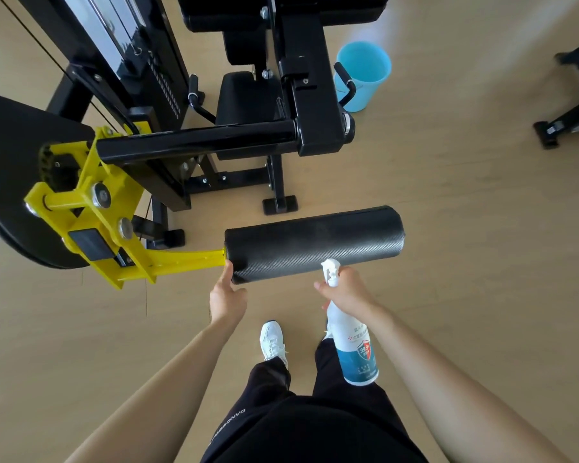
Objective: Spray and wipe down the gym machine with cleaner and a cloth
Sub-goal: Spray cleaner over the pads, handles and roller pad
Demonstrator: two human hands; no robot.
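A black padded roller (315, 243) sticks out to the right from the yellow arm (114, 235) of a black gym machine (234, 135). My left hand (227, 295) grips the roller's near left end, thumb on the end face and fingers under it. My right hand (346, 290) holds a white and blue spray bottle (355, 342) by its neck, with the white nozzle aimed at the roller's near side. No cloth is in view.
A light blue bucket (365, 75) stands on the wooden floor behind the machine's right side. Another machine's black foot (562, 121) is at the far right. My white shoe (273, 339) and dark trousers are below the roller.
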